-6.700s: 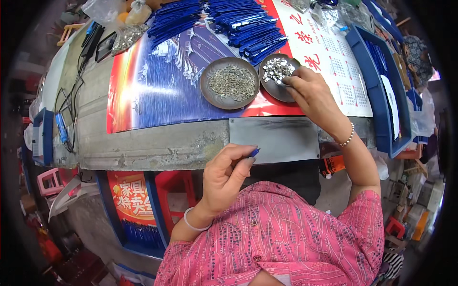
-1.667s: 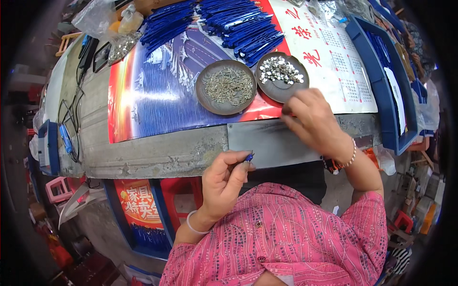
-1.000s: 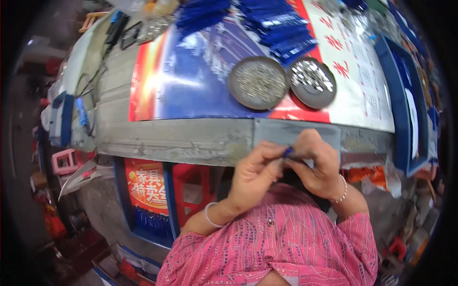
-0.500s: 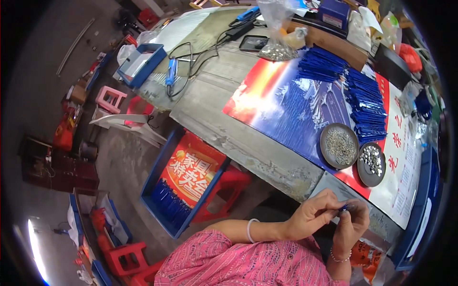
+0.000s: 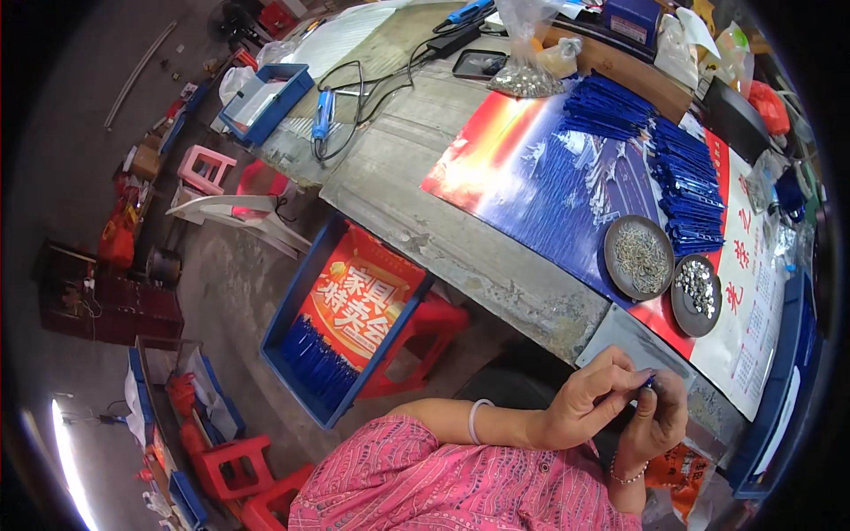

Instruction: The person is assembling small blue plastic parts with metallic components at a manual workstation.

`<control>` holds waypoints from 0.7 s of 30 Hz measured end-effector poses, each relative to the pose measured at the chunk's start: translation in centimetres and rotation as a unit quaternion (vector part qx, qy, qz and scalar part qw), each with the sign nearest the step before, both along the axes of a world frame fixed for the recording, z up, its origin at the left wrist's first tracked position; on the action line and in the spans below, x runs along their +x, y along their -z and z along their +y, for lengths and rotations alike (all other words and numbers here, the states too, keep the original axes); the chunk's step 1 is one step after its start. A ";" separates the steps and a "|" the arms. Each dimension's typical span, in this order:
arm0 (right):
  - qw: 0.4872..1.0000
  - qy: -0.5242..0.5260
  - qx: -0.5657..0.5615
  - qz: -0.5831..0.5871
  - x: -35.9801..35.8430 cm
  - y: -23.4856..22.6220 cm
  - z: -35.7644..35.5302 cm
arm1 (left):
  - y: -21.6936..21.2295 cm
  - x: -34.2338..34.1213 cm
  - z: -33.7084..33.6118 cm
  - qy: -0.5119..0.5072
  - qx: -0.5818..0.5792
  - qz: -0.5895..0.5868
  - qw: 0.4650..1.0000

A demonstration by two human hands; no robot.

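**Right hand (image 5: 664,414) moved from the disc dish (image 5: 690,322) to meet the left hand (image 5: 580,403)**

Both hands pinch a small blue piece (image 5: 651,381) at the near edge of the worktop (image 5: 496,292); finer parts cannot be made out. Left forearm (image 5: 485,423) reaches right, right forearm (image 5: 627,496) stands steeper. Recommended: brace fingertips together, keep the piece square, press evenly.

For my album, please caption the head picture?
Left hand and right hand meet at a blue piece beside the table.

a white strip of light (image 5: 69,456) glares lower left, fisheye edges curving into black.
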State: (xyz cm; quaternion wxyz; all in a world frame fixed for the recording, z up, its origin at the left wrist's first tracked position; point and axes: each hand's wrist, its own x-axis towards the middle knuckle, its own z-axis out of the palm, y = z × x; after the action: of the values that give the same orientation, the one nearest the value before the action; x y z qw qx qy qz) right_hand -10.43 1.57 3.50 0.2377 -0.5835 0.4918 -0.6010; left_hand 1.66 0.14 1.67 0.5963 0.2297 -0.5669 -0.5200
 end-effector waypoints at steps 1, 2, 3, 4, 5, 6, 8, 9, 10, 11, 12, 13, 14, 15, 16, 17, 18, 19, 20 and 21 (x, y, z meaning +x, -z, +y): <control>0.999 0.015 -0.012 0.036 0.0 -0.1 0.1 | 0.0 -0.1 0.1 0.007 0.003 0.001 1.000; 0.999 0.019 -0.008 0.039 -0.1 -0.2 0.1 | -0.1 -0.1 0.1 0.012 0.007 0.004 1.000; 0.997 0.020 -0.009 0.077 -0.3 -0.3 0.1 | -0.1 -0.1 0.0 0.012 0.004 -0.003 1.000; 0.993 0.023 -0.007 0.116 -0.5 -0.5 0.2 | -0.3 -0.2 0.1 0.013 0.002 -0.009 1.000; 0.990 0.023 -0.001 0.138 -0.7 -0.5 0.2 | 0.1 -0.3 0.3 0.012 0.001 -0.012 1.000; 0.986 0.023 -0.008 0.165 -1.0 0.2 0.0 | 0.5 -0.4 0.2 -0.005 -0.009 -0.023 1.000; 0.979 0.002 -0.021 0.201 -1.3 0.5 -0.4 | 0.4 -0.2 0.3 -0.003 0.006 -0.040 0.999; 0.978 0.002 -0.054 0.203 -1.3 0.7 -0.5 | 0.3 -0.2 0.3 -0.003 0.002 -0.049 0.999; 0.975 0.003 -0.085 0.207 -1.4 1.0 -0.5 | 0.2 -0.3 0.3 0.000 -0.002 -0.058 0.998; 0.972 -0.001 -0.097 0.214 -1.4 1.1 -0.7 | -0.1 -0.1 0.3 0.004 0.001 -0.074 0.997; 0.970 -0.013 -0.111 0.216 -1.2 1.4 -0.9 | 0.0 0.1 0.2 0.005 0.003 -0.073 0.997; 0.976 -0.044 -0.078 0.200 -1.4 1.3 -0.9 | 0.1 0.1 0.1 0.009 0.011 -0.073 0.997; 0.980 -0.080 -0.047 0.176 -1.7 1.9 -1.1 | 0.5 0.0 -0.1 0.007 0.017 -0.079 0.997; 0.982 -0.093 -0.030 0.159 -2.0 2.7 -1.1 | 0.8 -0.3 -0.4 0.022 0.019 -0.069 0.997; 0.983 -0.085 -0.032 0.162 -2.3 2.4 -0.9 | 0.7 -0.3 -0.2 0.024 0.037 -0.064 0.997; 0.983 -0.084 -0.015 0.162 -2.6 1.8 -1.0 | 0.5 -0.4 0.0 0.024 0.054 -0.061 0.996; 0.983 -0.085 0.001 0.161 -2.9 1.3 -1.2 | 0.2 -0.6 0.2 0.027 0.049 -0.060 0.997; 0.997 -0.007 -0.002 0.072 -3.1 1.6 -1.8 | 0.1 -0.5 0.3 0.054 0.059 -0.064 0.995; 0.987 0.112 0.100 -0.058 -4.2 1.3 -2.0 | -0.1 -0.4 0.3 0.081 0.068 -0.065 0.992; 0.979 0.158 0.078 -0.105 -5.6 1.1 -2.2 | -0.3 -0.3 0.5 0.098 0.071 -0.049 0.991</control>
State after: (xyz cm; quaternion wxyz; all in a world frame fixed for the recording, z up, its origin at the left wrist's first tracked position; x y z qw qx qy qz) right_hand -16.02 -0.66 2.45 0.2343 -0.4119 0.5954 -0.6488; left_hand 1.34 0.61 1.96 0.4962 0.2398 -0.5765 -0.6032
